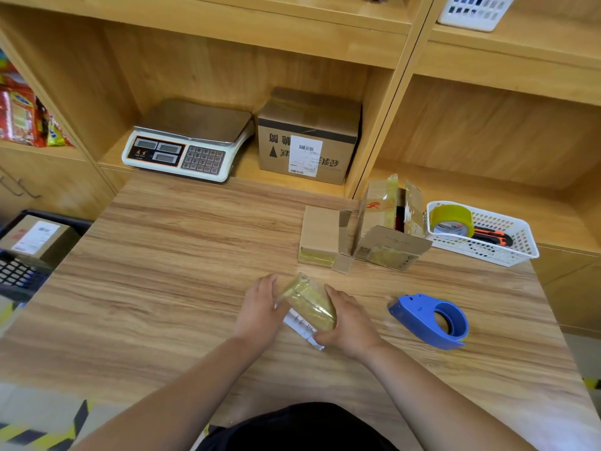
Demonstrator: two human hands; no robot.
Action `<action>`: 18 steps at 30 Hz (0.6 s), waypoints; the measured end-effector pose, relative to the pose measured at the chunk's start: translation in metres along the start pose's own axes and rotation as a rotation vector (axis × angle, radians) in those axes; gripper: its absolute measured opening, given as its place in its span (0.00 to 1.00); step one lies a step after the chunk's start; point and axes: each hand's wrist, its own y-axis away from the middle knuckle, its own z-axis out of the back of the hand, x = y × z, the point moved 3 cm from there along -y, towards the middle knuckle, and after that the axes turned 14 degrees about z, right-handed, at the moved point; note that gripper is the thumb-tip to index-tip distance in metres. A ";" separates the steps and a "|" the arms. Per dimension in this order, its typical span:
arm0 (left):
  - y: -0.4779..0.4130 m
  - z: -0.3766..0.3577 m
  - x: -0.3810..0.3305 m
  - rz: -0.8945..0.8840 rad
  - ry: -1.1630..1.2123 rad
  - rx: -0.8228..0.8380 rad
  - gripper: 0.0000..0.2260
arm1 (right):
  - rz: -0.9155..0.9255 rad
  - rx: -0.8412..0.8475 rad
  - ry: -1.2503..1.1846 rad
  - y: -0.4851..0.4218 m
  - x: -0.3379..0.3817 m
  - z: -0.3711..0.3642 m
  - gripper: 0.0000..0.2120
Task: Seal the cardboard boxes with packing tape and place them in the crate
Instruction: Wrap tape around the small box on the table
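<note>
Two hands, left hand [260,307] and right hand [351,323], clamp curled fingers round the taped box [309,304], tilted left of the tape dispenser [429,320], probably to smooth its tape.

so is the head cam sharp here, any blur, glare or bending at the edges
Head view: the shelf bows and leans outward from the wide lens; the taped box between the left hand and right hand looks soft, its top catching a mild sheen; the scale keys are readable; light is even, shadows faint.
</note>
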 end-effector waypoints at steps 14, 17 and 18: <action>-0.026 -0.024 -0.008 0.226 0.011 0.236 0.14 | -0.181 -0.273 -0.277 0.005 -0.012 -0.017 0.19; -0.026 -0.026 -0.008 0.214 -0.003 0.178 0.13 | -0.170 -0.307 -0.264 0.003 -0.010 -0.017 0.13; -0.026 -0.025 -0.008 0.198 -0.004 0.158 0.14 | -0.166 -0.311 -0.262 0.003 -0.010 -0.017 0.12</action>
